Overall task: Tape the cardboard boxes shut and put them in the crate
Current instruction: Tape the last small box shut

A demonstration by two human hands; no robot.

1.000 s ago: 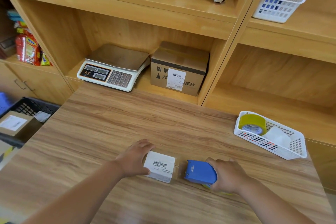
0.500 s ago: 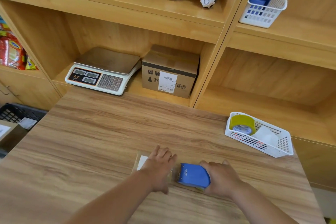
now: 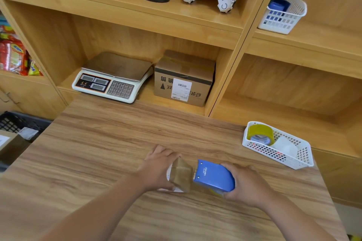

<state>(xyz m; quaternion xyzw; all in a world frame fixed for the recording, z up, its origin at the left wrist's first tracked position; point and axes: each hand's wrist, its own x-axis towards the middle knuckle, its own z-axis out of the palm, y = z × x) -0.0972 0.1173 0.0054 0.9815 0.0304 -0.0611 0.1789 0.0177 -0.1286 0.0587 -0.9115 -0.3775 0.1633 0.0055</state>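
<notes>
Small box tilted on edge, mid-bench near front edge, tape seemingly over top. Left hand grasps it from left. Right hand wrapped round tape dispenser, nose against box's right side. Likely mid-sealing, tape uncut. Crate off bench's left edge appears to hold another box; this one not yet in.
</notes>
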